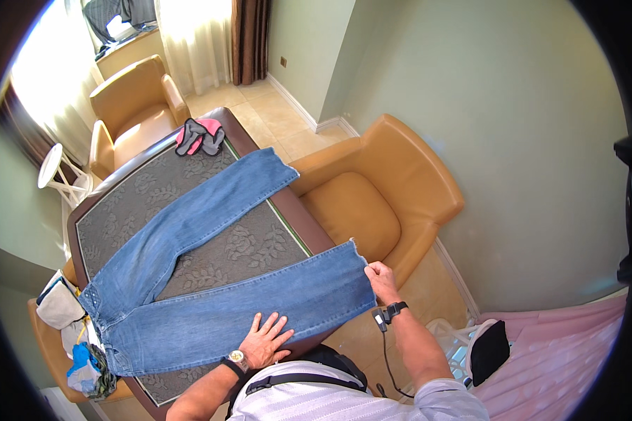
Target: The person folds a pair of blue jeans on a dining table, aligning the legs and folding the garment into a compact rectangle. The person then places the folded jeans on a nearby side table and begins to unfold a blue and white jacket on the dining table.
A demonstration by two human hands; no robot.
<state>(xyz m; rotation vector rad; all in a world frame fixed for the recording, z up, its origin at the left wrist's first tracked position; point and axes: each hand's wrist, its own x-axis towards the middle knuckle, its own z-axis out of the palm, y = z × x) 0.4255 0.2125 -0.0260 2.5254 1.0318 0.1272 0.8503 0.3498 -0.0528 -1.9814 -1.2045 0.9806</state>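
Note:
A pair of blue jeans (253, 300) lies across a square table with a patterned grey top (242, 247), its legs spread apart and its waist at the left. The frayed hems reach past the table's right edge. My left hand (266, 339) rests flat on the nearer leg, close to the table's near edge, fingers apart. With its fingertips my right hand (380, 279) pinches the hem of that same leg at the right. A pink and grey cloth item (200, 137) lies at the table's far corner.
Tan armchairs stand at the right (374, 200) and far side (131, 105). Folded cloths (60, 305) and a bundle of blue and patterned cloth (89, 371) sit by the left edge, over another chair. A white stand (58, 168) is far left; pink fabric (563, 358) hangs lower right.

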